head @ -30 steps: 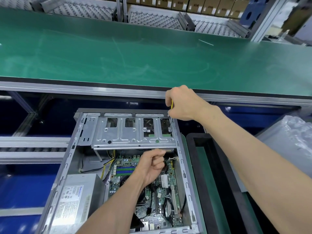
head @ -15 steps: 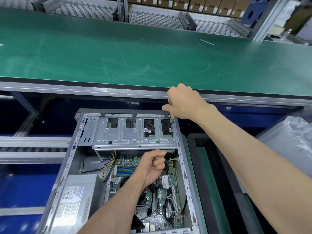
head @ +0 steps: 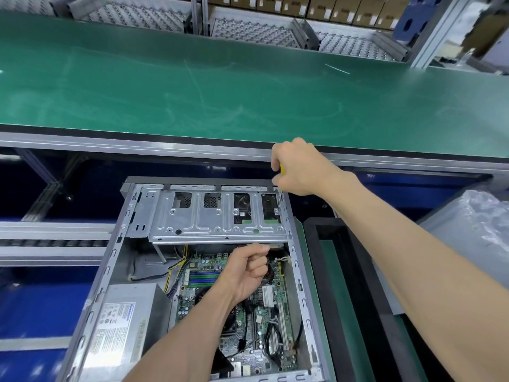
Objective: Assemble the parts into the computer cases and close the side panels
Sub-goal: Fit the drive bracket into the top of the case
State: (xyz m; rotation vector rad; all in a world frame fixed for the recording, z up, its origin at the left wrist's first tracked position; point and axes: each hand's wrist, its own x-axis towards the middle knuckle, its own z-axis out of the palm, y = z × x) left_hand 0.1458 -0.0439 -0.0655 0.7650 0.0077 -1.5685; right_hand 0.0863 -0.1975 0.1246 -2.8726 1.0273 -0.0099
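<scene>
An open computer case (head: 91,285) fills the lower centre of the frame: rigid steel, likely heavy, best gripped by its frame edges. Its drive cage (head: 217,216) sits at centre. The right hand (head: 300,168) grips a screwdriver (head: 279,198) there; the left hand (head: 245,274), curled, steadies the cage's underside.
</scene>
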